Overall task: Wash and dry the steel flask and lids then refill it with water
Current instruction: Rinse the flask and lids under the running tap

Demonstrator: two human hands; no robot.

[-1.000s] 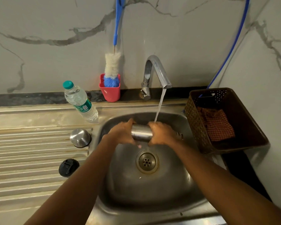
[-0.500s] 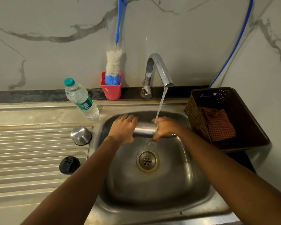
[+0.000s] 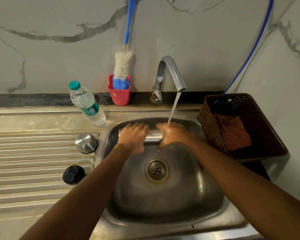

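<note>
Both the left hand (image 3: 134, 138) and right hand (image 3: 172, 134) grasp the flask (image 3: 152, 136), held sideways in the sink (image 3: 163, 201) beneath the running tap (image 3: 170, 70), one at each end. The steel lid (image 3: 86, 142) and black lid (image 3: 73, 174) lie on the counter (image 3: 33, 153).

One steel flask (image 3: 152, 137) and two lids (a steel cap (image 3: 86, 142), a black lid (image 3: 73, 174)) are in view. There is also one plastic bottle (image 3: 87, 103), one brush (image 3: 123, 64), one red cup (image 3: 119, 96), one tap (image 3: 170, 70), one basket (image 3: 263, 125), one checked cloth (image 3: 232, 134), one sink (image 3: 163, 201).
</note>
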